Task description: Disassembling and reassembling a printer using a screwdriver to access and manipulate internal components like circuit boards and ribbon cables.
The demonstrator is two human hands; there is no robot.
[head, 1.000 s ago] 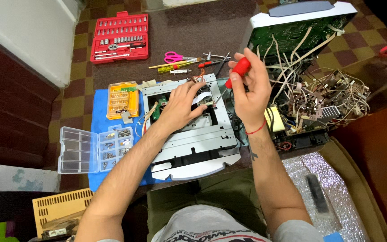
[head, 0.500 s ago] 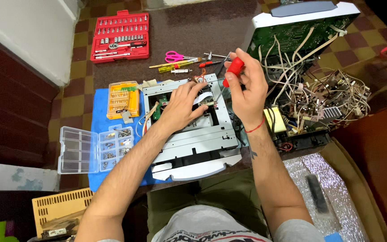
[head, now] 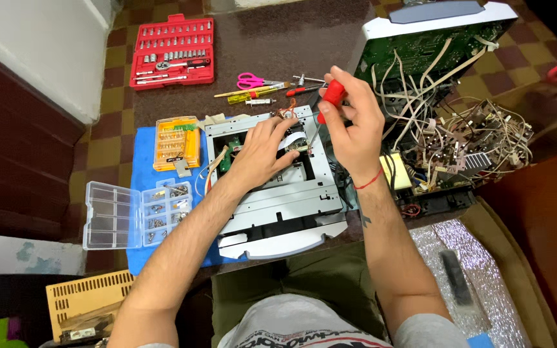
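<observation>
We see the right hand (head: pixel 354 129) gripping a red-handled screwdriver (head: pixel 332 96), its tip in the metal chassis (head: pixel 278 193) at the tabletop's front edge, while the left hand (head: pixel 262 151) rests flat there, fingers spread.

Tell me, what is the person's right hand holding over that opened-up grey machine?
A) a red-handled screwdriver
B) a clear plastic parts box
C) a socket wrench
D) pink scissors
A: the right hand grips a red-handled screwdriver with its shaft pointing down at the grey metal chassis, where the left hand rests. The pink scissors lie untouched on the table beyond.
</observation>
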